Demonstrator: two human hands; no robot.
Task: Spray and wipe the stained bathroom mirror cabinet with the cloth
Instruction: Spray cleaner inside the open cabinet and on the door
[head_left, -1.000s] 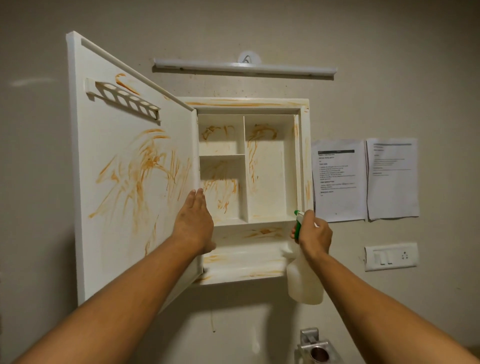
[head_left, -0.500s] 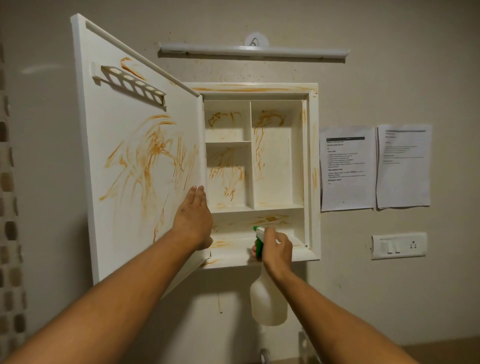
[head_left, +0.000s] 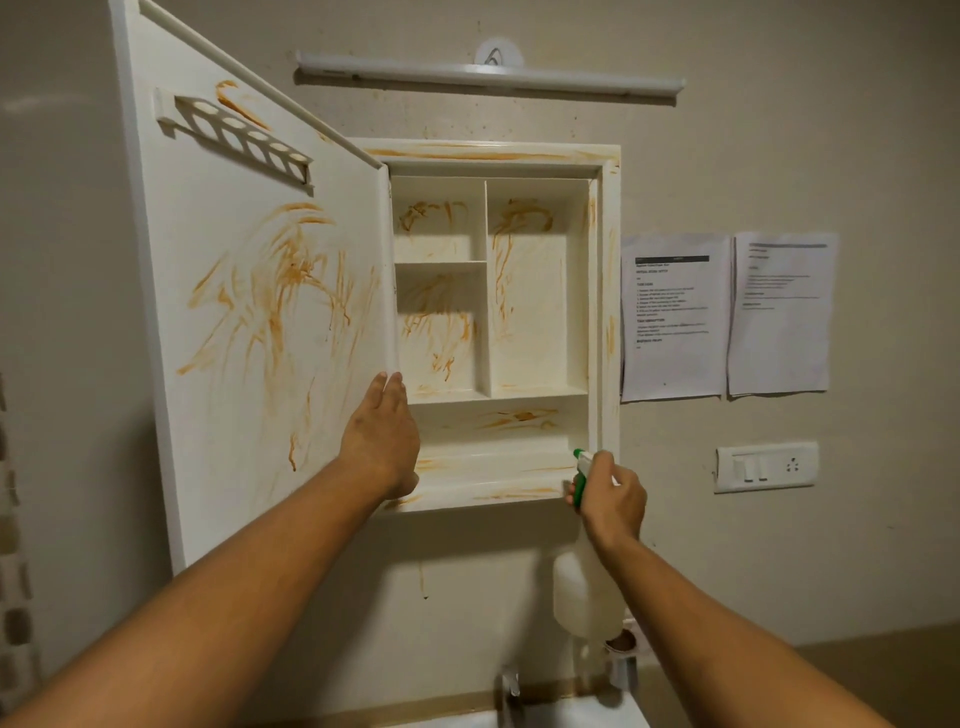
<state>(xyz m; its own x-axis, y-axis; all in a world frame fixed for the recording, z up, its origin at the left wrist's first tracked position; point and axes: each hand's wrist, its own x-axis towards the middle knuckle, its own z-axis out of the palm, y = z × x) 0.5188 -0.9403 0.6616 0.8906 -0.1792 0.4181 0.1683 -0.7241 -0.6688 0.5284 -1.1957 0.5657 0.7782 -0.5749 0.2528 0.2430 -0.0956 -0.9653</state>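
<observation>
**Stained cabinet, door open, sprayer at its lower right corner**

Cabinet (head_left: 605, 312): white, wall-mounted at centre. Three upper compartments over one long bottom shelf. Orange-brown smears streak the back panels, the frame and the shelf lip.

Door (head_left: 249, 364): swung open to the left, inner face heavily streaked, with a holed rack (head_left: 239, 137) near its top.

Left hand (head_left: 382, 441) lies flat, fingers straight, on the door's lower right edge. Right hand (head_left: 610, 499) is curled round the neck of a spray bottle (head_left: 584, 592), its green nozzle close to the cabinet's lower right corner.

On the wall to the right are printed sheets (head_left: 672, 317) and a switch plate (head_left: 766, 466). A tube light (head_left: 488, 78) sits above.
</observation>
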